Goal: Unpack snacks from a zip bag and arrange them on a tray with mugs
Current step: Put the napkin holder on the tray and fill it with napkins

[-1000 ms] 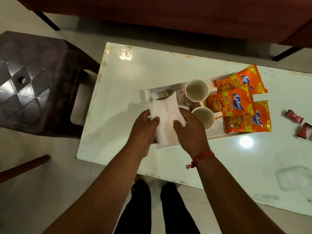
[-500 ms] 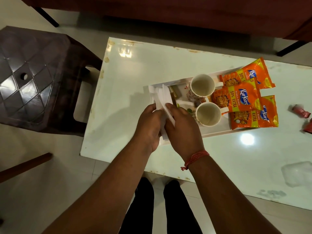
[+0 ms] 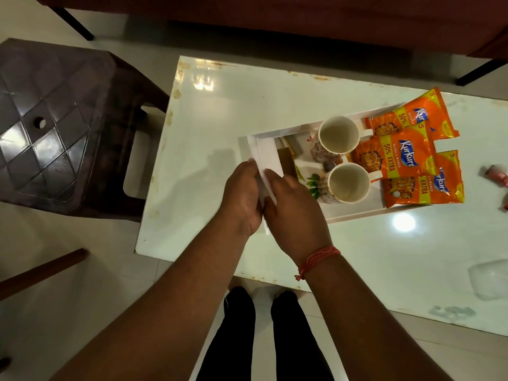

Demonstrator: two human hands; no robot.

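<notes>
Napkin (image 3: pixel 264 157) between hands (image 3: pixel 270 200), over tray (image 3: pixel 357 215)

Both arms are bare, with no sleeves. A thin red thread band (image 3: pixel 319 259) is tied round the right wrist. The legs wear black trousers (image 3: pixel 264 334).

Tray (image 3: pixel 354 214) right half jammed: two mugs (image 3: pixel 338 134), three snack packets (image 3: pixel 395 158) overlapping its right edge. Table (image 3: pixel 220 111) open along far-left corner and near edge; wrappers (image 3: pixel 494 174) at right edge.
</notes>
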